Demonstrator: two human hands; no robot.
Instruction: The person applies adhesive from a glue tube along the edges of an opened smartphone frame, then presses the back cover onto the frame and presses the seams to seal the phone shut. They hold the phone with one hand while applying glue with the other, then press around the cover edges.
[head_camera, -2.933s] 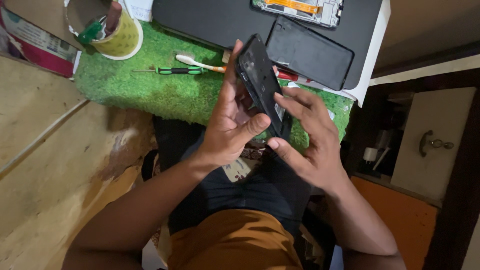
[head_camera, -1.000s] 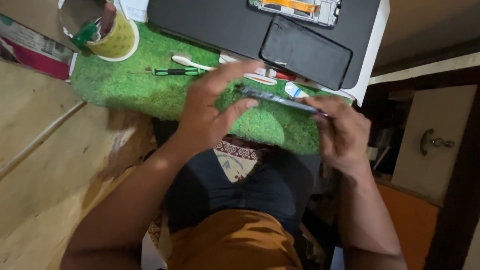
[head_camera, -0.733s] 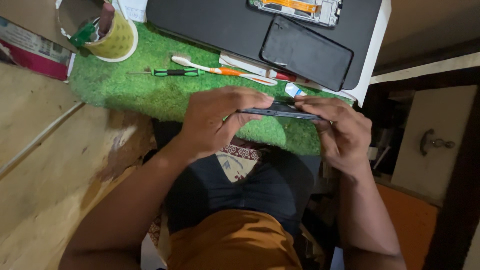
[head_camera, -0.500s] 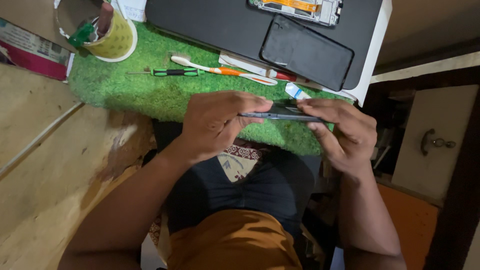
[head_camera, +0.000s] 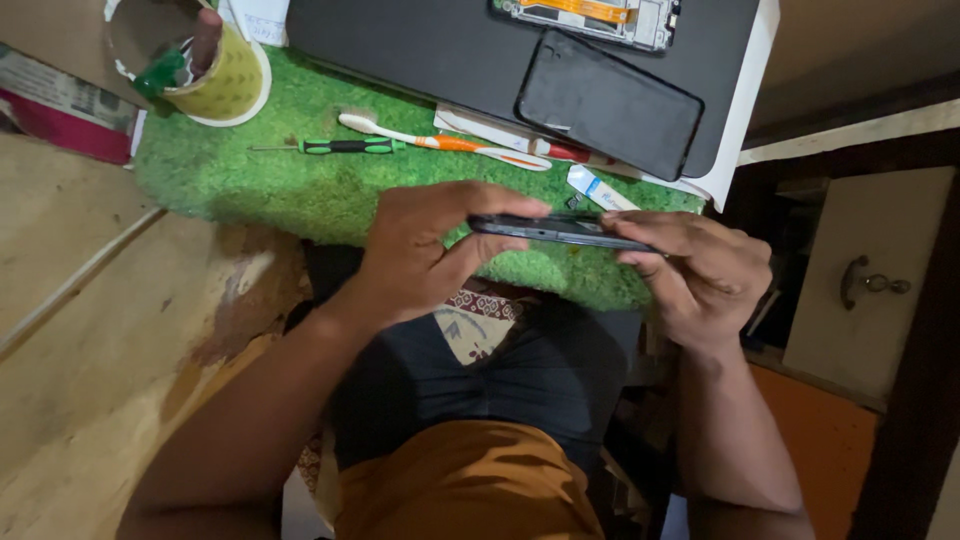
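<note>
Since a few seconds ago the dark phone (head_camera: 555, 229) has dropped from upright to flat — edge-on above the green mat (head_camera: 300, 180). The left hand (head_camera: 425, 250) pinches one end, the right hand (head_camera: 700, 270) grips the other.

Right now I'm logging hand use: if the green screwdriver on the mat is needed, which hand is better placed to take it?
Probably the left hand. The green screwdriver lies just beyond it on that side, while the right hand grips the far end of the phone, further away.
</note>
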